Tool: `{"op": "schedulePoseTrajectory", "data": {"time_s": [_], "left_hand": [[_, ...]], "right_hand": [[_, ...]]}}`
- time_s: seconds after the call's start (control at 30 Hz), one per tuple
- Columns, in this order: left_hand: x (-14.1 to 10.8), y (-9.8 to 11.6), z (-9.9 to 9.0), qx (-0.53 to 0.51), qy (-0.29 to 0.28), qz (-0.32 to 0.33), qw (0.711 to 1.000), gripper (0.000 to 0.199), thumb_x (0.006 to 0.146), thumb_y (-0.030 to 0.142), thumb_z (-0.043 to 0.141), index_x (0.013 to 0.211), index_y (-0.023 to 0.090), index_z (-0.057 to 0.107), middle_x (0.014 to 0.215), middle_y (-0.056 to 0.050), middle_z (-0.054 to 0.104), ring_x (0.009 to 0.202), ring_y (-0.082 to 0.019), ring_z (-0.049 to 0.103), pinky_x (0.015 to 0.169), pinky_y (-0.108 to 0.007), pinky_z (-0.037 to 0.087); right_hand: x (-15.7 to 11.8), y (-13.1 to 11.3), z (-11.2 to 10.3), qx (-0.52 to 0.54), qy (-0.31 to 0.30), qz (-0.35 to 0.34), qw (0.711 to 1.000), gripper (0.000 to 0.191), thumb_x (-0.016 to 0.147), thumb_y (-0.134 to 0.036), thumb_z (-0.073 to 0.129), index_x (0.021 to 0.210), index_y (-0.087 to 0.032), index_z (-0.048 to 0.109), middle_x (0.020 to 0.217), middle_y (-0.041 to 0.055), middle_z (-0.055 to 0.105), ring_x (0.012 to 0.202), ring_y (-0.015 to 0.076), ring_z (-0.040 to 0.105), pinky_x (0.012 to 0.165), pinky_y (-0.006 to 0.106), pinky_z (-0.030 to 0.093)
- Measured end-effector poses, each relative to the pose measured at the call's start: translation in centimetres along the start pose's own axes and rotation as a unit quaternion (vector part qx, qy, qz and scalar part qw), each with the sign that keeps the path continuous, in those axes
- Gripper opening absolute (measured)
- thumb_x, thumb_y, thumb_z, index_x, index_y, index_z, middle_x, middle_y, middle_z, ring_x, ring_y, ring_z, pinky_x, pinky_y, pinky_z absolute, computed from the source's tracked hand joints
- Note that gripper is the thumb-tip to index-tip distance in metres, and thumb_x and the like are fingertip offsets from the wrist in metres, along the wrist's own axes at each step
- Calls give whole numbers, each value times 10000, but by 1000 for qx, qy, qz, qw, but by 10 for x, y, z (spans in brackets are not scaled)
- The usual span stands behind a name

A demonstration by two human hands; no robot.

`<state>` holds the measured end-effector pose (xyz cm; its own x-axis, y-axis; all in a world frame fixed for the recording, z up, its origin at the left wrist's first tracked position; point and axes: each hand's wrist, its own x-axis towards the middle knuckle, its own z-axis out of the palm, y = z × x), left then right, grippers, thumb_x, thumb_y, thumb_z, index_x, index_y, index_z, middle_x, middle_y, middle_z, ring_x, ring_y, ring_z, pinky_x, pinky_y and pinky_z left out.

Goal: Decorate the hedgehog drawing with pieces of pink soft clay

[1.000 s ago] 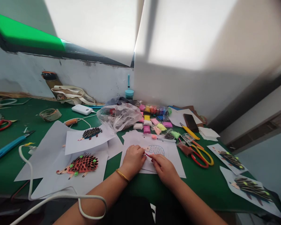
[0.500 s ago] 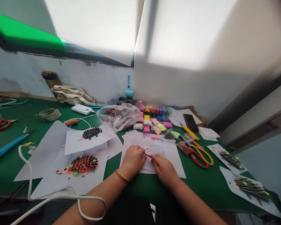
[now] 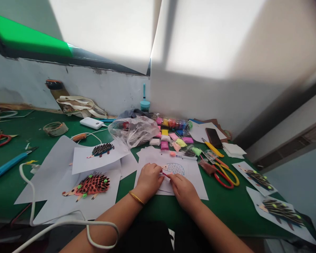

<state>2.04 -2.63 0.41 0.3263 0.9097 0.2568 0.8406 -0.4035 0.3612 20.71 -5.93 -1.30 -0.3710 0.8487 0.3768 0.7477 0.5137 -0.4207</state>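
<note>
Over a white paper (image 3: 192,186) with a blue-outlined hedgehog drawing (image 3: 176,169), my left hand (image 3: 150,179) and my right hand (image 3: 183,189) almost meet. Between their fingertips runs a thin magenta stick-like piece (image 3: 165,174), pinched by both hands; its exact kind is too small to make out. A gold bangle (image 3: 136,198) circles my left wrist. Just beyond the drawing lie a small orange lump (image 3: 172,154) and a white pen (image 3: 190,157). My fingers hide part of the drawing's left side.
Coloured clay packets (image 3: 164,145) and a clear plastic bag (image 3: 139,131) sit behind the paper. Scissors (image 3: 223,175), a yellow cutter (image 3: 213,148) and a phone (image 3: 214,137) lie right. Finished hedgehog pictures (image 3: 91,186) are at left, with a white cable (image 3: 68,221) crossing near my left forearm.
</note>
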Motion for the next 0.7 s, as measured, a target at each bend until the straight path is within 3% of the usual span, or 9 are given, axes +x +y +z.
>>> {"op": "schedulePoseTrajectory", "data": {"time_s": [0.4,0.7], "left_hand": [[1,-2,2,3,9,12,1000,154,859,241,635,998,259,698,943,-35,649,899,-218,581,839,-358,420],[1,-3,4,4,16,22,1000,150,891,187,555,847,200,699,903,-57,641,873,-203,588,819,-342,428]], "right_hand": [[-4,-2,-3,38,12,-11,999,339,935,-114,421,1188,-207,627,1041,80,683,979,215,641,870,376,555],[-4,-3,-10,99,34,25,994,342,951,-153,395,1204,-204,618,1007,83,687,953,213,646,854,386,554]]}}
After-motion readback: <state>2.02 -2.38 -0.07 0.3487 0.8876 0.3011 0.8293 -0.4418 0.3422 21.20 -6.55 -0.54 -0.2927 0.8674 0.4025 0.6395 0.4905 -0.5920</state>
